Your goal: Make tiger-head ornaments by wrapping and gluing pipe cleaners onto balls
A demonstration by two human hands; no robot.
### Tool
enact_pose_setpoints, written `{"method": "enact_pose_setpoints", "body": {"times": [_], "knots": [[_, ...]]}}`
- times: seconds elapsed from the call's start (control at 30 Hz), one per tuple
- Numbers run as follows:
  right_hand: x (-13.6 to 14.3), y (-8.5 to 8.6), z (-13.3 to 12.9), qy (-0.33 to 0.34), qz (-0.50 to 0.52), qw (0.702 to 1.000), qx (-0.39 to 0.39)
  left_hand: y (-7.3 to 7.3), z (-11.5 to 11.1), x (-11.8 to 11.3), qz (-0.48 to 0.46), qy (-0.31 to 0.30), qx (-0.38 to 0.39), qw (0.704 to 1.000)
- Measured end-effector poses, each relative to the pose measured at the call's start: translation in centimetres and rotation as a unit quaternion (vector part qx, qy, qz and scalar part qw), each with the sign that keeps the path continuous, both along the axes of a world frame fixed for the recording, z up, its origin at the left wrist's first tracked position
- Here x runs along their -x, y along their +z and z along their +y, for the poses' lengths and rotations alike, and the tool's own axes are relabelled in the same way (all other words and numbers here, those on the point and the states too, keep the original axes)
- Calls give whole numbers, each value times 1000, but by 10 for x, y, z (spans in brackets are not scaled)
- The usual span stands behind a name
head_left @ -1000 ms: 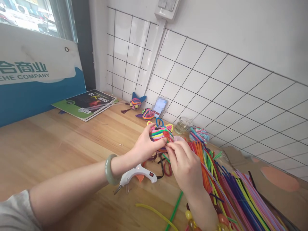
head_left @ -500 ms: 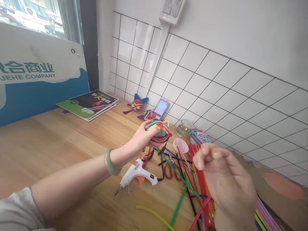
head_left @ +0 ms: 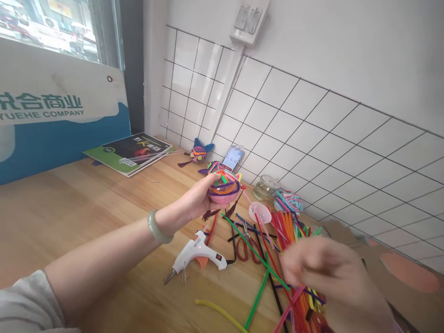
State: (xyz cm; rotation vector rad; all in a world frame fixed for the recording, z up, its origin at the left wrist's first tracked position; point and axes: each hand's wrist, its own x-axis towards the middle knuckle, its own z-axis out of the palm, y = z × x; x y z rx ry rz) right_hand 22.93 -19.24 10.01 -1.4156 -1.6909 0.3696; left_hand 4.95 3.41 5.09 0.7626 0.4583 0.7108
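My left hand (head_left: 196,200) is wrapped round a colourful ball of fuzzy craft stems (head_left: 224,193), striped pink, orange and purple, with dark red tassels hanging below it. The thumb presses on its top. Lower right, my right hand (head_left: 326,277) is blurred by motion, its fingers curled together over a bundle of craft stems (head_left: 282,226); whatever they pinch cannot be made out. Between the hands lie red-handled scissors (head_left: 243,249) and a loose green stem (head_left: 256,296). A white glue gun (head_left: 199,252) rests below the left forearm, nozzle pointing lower left.
Behind the ball are another striped ornament (head_left: 198,151), a phone (head_left: 233,157), a glass jar (head_left: 265,187) and a small pink bowl (head_left: 259,212). A magazine (head_left: 132,152) lies back left. Wire grid (head_left: 294,125) lines the wall; cardboard (head_left: 398,282) is at right.
The ball has turned in my left hand and moved slightly left and down, showing more of its pink underside. My right hand has dropped lower and turned, its fingers now blurred.
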Motion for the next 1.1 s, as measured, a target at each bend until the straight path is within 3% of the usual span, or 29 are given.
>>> {"method": "enact_pose_setpoints", "body": {"times": [0.07, 0.13, 0.23, 0.37, 0.53, 0.73, 0.97, 1.1], "knots": [[12, 1, 28, 0, -57, 994, 88, -1, -5, -1, -5, -22, -21, 1000], [21, -5, 51, -41, -102, 990, 91, -1, -11, -2, 0, -39, -49, 998], [33, -18, 66, -81, -79, 991, 77, 2, -22, -2, 31, -48, -70, 996], [47, -28, 69, -81, -131, 986, -67, 5, -32, -2, 52, -28, -78, 995], [59, -38, 78, -111, -258, 936, -212, 4, -43, -6, 70, 12, -80, 994], [62, -45, 84, -132, -338, 899, -246, 7, -52, -9, 79, 24, -65, 994], [60, -46, 83, -133, -389, 880, -237, 9, -52, -9, 93, 29, -59, 993], [60, -47, 83, -112, -361, 900, -219, 8, -51, -8, 91, 22, -54, 994]]}}
